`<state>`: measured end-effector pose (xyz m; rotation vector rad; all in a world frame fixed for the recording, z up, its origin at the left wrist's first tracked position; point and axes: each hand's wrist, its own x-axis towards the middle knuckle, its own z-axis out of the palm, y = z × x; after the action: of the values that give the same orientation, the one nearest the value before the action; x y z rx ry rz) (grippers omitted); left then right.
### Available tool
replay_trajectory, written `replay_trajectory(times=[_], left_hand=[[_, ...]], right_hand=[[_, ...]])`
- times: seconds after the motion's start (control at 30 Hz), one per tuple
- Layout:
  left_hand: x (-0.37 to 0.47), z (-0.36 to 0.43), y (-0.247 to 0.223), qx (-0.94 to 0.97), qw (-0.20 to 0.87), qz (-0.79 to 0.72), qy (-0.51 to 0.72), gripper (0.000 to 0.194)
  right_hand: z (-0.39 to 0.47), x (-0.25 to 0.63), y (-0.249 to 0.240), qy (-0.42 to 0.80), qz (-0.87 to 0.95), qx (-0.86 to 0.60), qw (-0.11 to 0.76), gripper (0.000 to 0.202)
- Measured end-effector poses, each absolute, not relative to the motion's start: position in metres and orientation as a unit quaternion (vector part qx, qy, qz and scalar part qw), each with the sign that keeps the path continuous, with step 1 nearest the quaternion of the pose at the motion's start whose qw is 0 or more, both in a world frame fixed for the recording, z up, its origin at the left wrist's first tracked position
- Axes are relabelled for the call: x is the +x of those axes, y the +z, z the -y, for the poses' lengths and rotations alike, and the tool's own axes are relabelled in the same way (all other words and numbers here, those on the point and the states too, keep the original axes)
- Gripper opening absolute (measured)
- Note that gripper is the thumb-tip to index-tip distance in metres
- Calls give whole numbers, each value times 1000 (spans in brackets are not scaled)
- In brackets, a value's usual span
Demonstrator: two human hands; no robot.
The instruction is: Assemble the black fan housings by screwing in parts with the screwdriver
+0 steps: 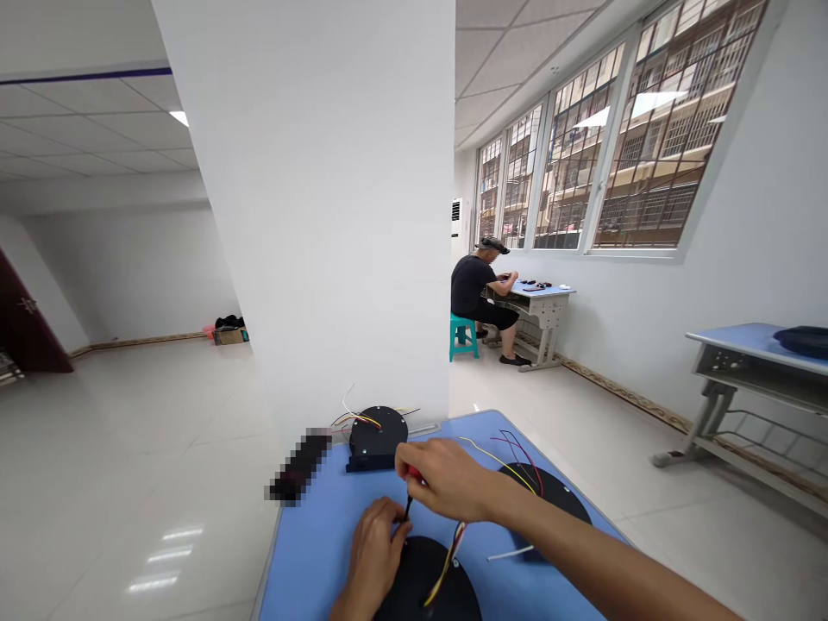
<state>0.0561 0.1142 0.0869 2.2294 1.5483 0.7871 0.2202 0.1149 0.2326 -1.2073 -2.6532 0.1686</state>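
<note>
Head view: the right hand [446, 473] is closed around a red-handled screwdriver [414, 473], its dark shaft pointing down toward the edge of the nearest black disc [414, 582]. This disc lies on the blue surface [323, 543] at the bottom of the view, with yellow, white and dark wires [446, 569] rising from its middle. The left hand [373, 543] rests at the disc's left edge, its thumb and fingers curled beside the shaft's lower end; whether they pinch anything cannot be told. A second black disc [385, 434] with loose wires lies at the far edge, and a third [562, 500] lies to the right, partly behind the right forearm. Beyond, a seated person [473, 285] works at another desk [549, 297] under the windows [575, 155].
</note>
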Motion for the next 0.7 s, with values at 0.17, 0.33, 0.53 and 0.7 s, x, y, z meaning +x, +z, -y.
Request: replay_trajectory(times=[0.17, 0.33, 0.53, 0.7], left_hand=[[71, -140, 86, 781, 176, -550, 239, 15], [90, -158, 77, 788, 182, -548, 214, 19], [74, -155, 85, 776, 210, -544, 241, 23], [19, -109, 79, 750, 214, -558, 283, 21]], right_hand=[[-122, 231, 231, 25, 859, -499, 113, 18], [-124, 244, 226, 18, 839, -530, 122, 18], [-109, 251, 232, 52, 850, -502, 153, 19], [-92, 242, 233, 123, 880, -429, 165, 18]])
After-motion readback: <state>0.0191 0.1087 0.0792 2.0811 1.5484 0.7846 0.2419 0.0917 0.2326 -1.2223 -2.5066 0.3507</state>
